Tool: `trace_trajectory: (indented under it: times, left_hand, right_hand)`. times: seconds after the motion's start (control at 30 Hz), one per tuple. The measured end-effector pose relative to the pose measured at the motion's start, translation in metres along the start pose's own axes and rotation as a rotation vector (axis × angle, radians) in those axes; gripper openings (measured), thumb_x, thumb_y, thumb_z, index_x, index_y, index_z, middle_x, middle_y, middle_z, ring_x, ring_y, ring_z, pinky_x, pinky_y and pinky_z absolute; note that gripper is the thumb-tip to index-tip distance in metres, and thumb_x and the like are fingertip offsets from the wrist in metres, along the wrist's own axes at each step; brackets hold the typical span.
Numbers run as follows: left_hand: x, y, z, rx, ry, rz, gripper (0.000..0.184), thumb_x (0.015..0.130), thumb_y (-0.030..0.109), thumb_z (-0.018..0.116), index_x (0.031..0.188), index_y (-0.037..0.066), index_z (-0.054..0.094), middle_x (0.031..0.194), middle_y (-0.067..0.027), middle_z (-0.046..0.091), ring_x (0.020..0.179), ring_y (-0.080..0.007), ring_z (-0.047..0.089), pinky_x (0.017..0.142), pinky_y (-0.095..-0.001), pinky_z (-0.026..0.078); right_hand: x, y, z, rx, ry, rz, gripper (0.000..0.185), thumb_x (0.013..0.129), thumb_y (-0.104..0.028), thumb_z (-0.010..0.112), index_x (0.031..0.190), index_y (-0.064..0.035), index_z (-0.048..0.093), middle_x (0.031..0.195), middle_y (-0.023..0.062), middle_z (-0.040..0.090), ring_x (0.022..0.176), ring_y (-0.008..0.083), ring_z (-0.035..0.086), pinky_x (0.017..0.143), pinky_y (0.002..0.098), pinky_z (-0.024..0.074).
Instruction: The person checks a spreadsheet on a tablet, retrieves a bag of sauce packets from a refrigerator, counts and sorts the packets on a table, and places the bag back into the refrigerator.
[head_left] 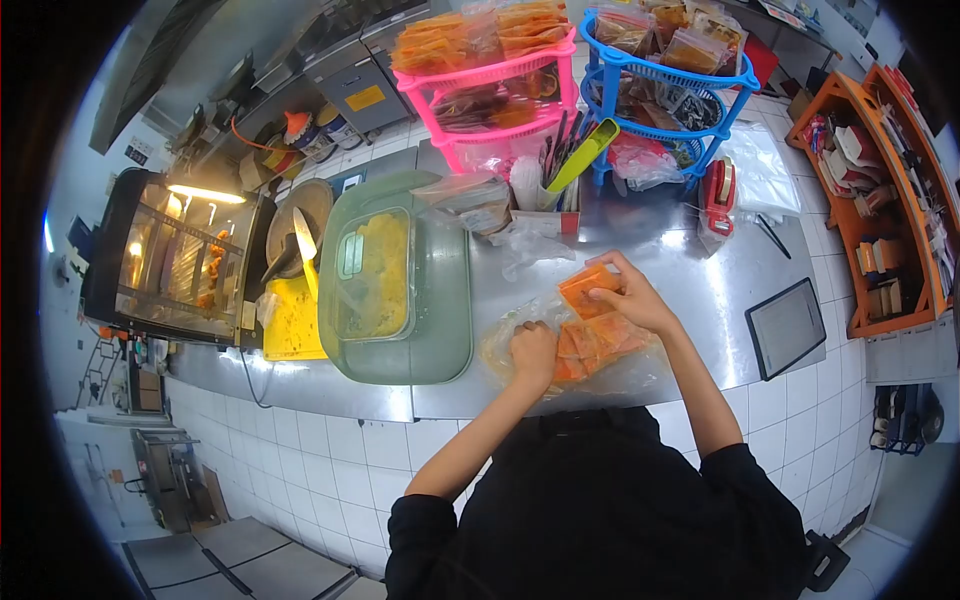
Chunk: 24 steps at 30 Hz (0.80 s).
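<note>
On the steel table lies a clear plastic bag with several flat orange packets in it. My right hand pinches one orange packet just above the bag, thumb on its face and fingers behind its far edge. Beside the packets, my left hand is curled closed on the left part of the bag; its fingertips are mostly hidden. What fills the packets is too small to make out.
A green tub holding a lidded clear container stands left, beside a yellow cutting board with a knife. Pink and blue racks rise behind. A tablet lies right.
</note>
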<state>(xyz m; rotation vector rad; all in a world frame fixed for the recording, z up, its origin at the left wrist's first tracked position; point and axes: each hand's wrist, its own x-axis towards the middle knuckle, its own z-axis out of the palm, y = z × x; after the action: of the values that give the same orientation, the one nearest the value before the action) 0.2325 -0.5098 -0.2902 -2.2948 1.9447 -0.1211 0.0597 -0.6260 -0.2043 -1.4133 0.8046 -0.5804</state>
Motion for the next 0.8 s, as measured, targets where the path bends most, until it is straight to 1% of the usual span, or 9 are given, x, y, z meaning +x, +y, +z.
trace_trajectory:
  times: [0.13,0.23,0.33,0.43,0.53,0.63,0.7,0.73,0.8]
  left_hand:
    - [0.005,-0.011,0.003,0.024,0.002,0.026,0.011,0.08,0.012,0.061,0.085,0.003,0.065,0.079,-0.0105,0.067,0.075,-0.0229,0.068,0.054,-0.0331,0.055]
    - [0.004,-0.024,-0.019,-0.283,-0.088,0.024,0.013,0.083,0.013,0.059,0.088,0.002,0.063,0.082,-0.0122,0.069,0.073,-0.0261,0.069,0.058,-0.0378,0.056]
    - [0.013,-0.038,-0.056,-0.935,-0.119,-0.011,0.03,0.093,0.033,0.056,0.095,0.004,0.063,0.096,-0.0097,0.069,0.081,-0.0297,0.066,0.067,-0.0416,0.055]
    - [0.017,-0.041,-0.088,-2.248,-0.376,-0.458,0.037,0.098,0.034,0.055,0.11,0.0,0.058,0.102,-0.0085,0.066,0.09,-0.0235,0.065,0.084,-0.0379,0.05]
    - [0.014,-0.04,-0.079,-2.166,-0.187,-0.296,0.045,0.099,0.04,0.053,0.118,-0.001,0.055,0.11,-0.0082,0.062,0.097,-0.0179,0.061,0.086,-0.0317,0.048]
    - [0.012,-0.047,-0.087,-1.783,-0.011,-0.241,0.047,0.1,0.041,0.052,0.12,-0.001,0.053,0.115,-0.0091,0.061,0.099,-0.014,0.059,0.086,-0.0271,0.048]
    - [0.011,-0.059,-0.083,-1.807,0.028,-0.273,0.047,0.099,0.042,0.052,0.122,0.001,0.052,0.116,-0.0088,0.061,0.1,-0.0149,0.059,0.085,-0.0274,0.048]
    - [0.012,-0.065,-0.082,-1.818,0.047,-0.288,0.048,0.099,0.043,0.052,0.123,0.002,0.051,0.117,-0.0086,0.061,0.1,-0.0153,0.06,0.085,-0.0276,0.048]
    - [0.011,-0.07,-0.112,-1.973,-0.019,-0.52,0.047,0.099,0.044,0.052,0.125,0.004,0.051,0.117,-0.0074,0.061,0.1,-0.0164,0.06,0.085,-0.0307,0.048]
  right_hand:
    - [-0.004,-0.007,-0.011,0.238,-0.071,0.062,0.032,0.093,-0.007,0.063,0.122,-0.0065,0.049,0.111,0.0065,0.066,0.102,0.0123,0.062,0.087,0.029,0.0498]
    - [-0.006,-0.017,-0.013,0.299,-0.097,0.035,0.034,0.092,-0.007,0.065,0.122,-0.0044,0.05,0.11,0.0051,0.066,0.101,0.0126,0.062,0.088,0.0297,0.0502]
    - [-0.003,-0.023,-0.013,0.258,-0.141,0.011,0.038,0.088,-0.007,0.069,0.122,-0.0045,0.051,0.103,0.0028,0.066,0.097,0.0112,0.062,0.086,0.0287,0.0506]
    - [0.006,-0.024,0.004,0.075,-0.124,-0.042,0.042,0.085,-0.008,0.073,0.122,-0.0069,0.052,0.095,0.0008,0.065,0.091,0.0099,0.062,0.084,0.0269,0.0507]
    - [0.015,-0.025,0.031,-0.055,-0.039,-0.048,0.045,0.084,-0.008,0.074,0.122,-0.0089,0.052,0.089,-0.0003,0.064,0.085,0.0101,0.061,0.081,0.0261,0.0507]
    - [0.011,-0.034,0.048,-0.021,0.025,-0.05,0.043,0.085,-0.009,0.072,0.123,-0.0092,0.051,0.088,0.001,0.064,0.082,0.0111,0.061,0.078,0.0264,0.0508]
    - [0.005,-0.035,0.055,0.175,0.091,-0.044,0.042,0.088,-0.01,0.069,0.125,-0.009,0.05,0.091,0.0043,0.064,0.084,0.0112,0.061,0.076,0.0266,0.0507]
    - [0.002,-0.024,0.053,0.116,0.044,0.003,0.044,0.087,-0.011,0.07,0.126,-0.0089,0.049,0.097,0.0072,0.063,0.087,0.0134,0.061,0.077,0.0293,0.0511]
    - [0.001,0.016,0.048,-0.003,-0.052,0.096,0.05,0.085,-0.014,0.071,0.129,-0.0088,0.047,0.108,0.0132,0.06,0.094,0.0178,0.061,0.078,0.0347,0.0519]
